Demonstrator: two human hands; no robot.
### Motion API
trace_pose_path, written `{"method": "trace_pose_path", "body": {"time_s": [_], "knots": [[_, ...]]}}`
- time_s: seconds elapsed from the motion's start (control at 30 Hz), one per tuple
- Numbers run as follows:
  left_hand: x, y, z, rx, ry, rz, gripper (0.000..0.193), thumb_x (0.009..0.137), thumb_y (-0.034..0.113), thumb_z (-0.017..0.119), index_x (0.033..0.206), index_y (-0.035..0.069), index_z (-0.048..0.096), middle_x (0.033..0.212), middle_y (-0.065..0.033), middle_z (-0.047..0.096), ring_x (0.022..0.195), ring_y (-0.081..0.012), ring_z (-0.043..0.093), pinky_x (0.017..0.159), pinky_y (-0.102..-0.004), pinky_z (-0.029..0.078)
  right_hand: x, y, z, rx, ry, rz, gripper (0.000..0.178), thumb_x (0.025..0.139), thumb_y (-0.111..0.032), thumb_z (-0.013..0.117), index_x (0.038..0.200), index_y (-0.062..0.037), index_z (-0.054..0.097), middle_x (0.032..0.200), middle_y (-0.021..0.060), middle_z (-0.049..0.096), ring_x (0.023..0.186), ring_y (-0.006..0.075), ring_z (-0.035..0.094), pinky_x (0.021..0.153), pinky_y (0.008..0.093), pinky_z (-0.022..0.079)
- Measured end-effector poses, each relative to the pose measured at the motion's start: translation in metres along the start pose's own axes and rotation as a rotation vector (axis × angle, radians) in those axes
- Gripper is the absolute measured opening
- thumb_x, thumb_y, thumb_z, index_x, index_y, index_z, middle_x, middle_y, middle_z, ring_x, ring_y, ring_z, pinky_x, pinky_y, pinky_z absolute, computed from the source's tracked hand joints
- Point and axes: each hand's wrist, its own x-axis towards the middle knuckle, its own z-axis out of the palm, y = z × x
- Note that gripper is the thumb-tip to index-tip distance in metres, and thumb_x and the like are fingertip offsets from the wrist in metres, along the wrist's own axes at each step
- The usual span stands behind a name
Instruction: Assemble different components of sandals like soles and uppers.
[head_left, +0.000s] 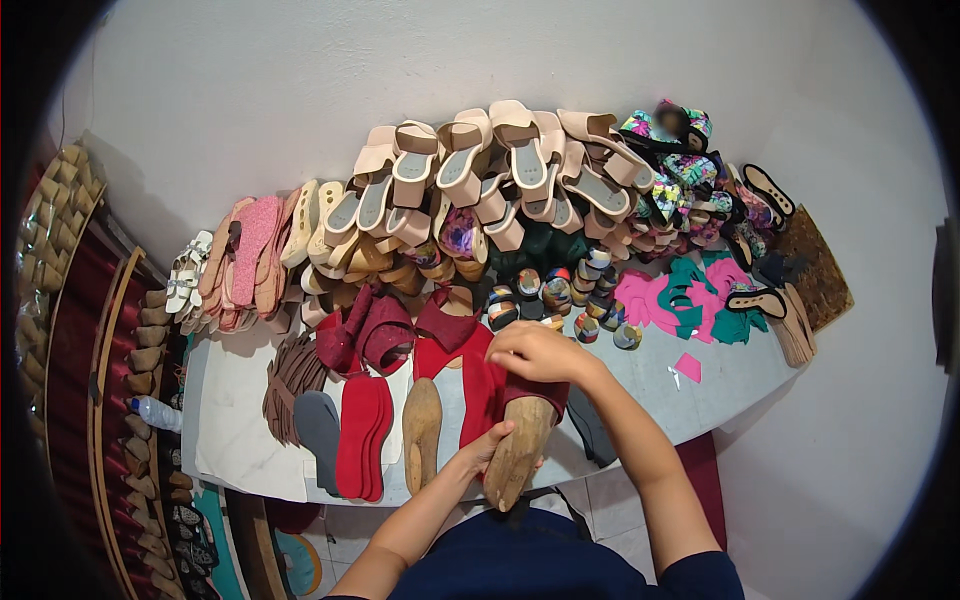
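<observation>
Wooden last (518,455), far end covered, left fingers (494,435) half-hidden

Person's upper body, seen from above: a plain navy shirt (515,568) covers the torso, its surface a single dark tone. The short right sleeve (706,578) ends above the elbow; the left sleeve shows only as a sliver. Forearms are bare, tapering to the wrists; left hand (487,447) and right hand (538,352) are likewise bare.
</observation>
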Motion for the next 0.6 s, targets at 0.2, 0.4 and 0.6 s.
{"method": "trace_pose_path", "body": {"time_s": [0.2, 0.4, 0.6], "knots": [[-0.004, 0.002, 0.009, 0.003, -0.049, -0.023, 0.081, 0.064, 0.059, 0.059, 0.114, -0.001, 0.04, 0.091, -0.0202, 0.056, 0.081, -0.0269, 0.059, 0.073, -0.0354, 0.049, 0.015, -0.015, -0.003, -0.195, -0.442, 0.162, 0.032, 0.074, -0.037, 0.05, 0.07, -0.008, 0.064, 0.061, 0.0143, 0.058, 0.059, 0.03, 0.057, 0.056, 0.0398, 0.045], [-0.004, -0.001, 0.008, -0.047, -0.078, -0.024, 0.079, 0.065, 0.058, 0.058, 0.113, -0.001, 0.041, 0.091, -0.0199, 0.056, 0.081, -0.0271, 0.059, 0.073, -0.0362, 0.049, 0.016, -0.019, -0.006, -0.305, -0.57, 0.205, 0.033, 0.075, -0.039, 0.049, 0.072, -0.0097, 0.065, 0.064, 0.0145, 0.059, 0.063, 0.0299, 0.058, 0.059, 0.0393, 0.046], [-0.007, 0.0, 0.019, -0.04, 0.003, -0.036, 0.077, 0.067, 0.056, 0.059, 0.113, -0.003, 0.039, 0.09, -0.0201, 0.055, 0.081, -0.0278, 0.059, 0.072, -0.036, 0.049, 0.012, -0.016, -0.003, -0.361, -0.623, 0.26, 0.034, 0.076, -0.037, 0.048, 0.072, -0.0082, 0.065, 0.069, 0.0155, 0.06, 0.07, 0.0311, 0.059, 0.064, 0.0403, 0.045]]}}
